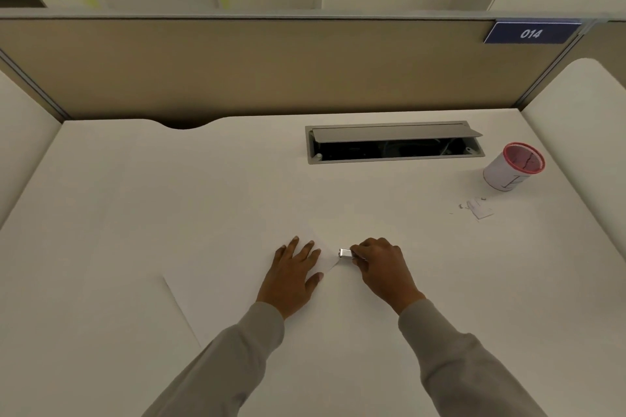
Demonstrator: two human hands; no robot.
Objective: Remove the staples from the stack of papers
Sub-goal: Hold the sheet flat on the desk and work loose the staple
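Note:
A stack of white papers [216,301] lies on the white desk [169,200], hard to tell from the desktop. My left hand [294,276] presses flat on its far right corner, fingers straight. My right hand [381,267] grips a small silver staple remover [345,253], its jaws at the lifted tip of that paper corner. The staple itself is too small to make out.
A white cup with a red rim [513,167] stands at the back right. Small paper scraps and bent staples [476,208] lie in front of it. An open cable hatch [393,142] is sunk into the desk at the back. Partition walls enclose three sides.

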